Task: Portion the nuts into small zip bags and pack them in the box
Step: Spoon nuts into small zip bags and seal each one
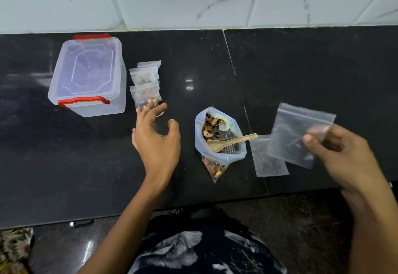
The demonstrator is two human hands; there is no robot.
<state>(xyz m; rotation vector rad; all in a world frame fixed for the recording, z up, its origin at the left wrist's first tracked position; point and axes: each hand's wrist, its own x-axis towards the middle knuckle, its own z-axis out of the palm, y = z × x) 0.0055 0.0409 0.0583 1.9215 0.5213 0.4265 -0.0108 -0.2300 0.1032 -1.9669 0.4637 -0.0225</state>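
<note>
Nuts (pixel 212 126) in open clear bag (pixel 217 144) with wooden spoon (pixel 231 141), right of lidded clear plastic box (pixel 88 75); left hand (pixel 156 138) relaxed open, right hand (pixel 340 155) pinching empty zip bag (pixel 297 136).

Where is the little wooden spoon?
The wooden spoon lies across the open big nut bag mid-counter, between the hands, its handle pointing right toward the empty zip bags.

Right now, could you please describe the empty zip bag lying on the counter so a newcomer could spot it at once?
On the black stone counter, find the large open blue-rimmed bag of nuts with a wooden spoon. Just right of it lies a small clear empty zip bag, flat on the stone. Unlike the similar bag overlapping it, no hand holds it.
</note>
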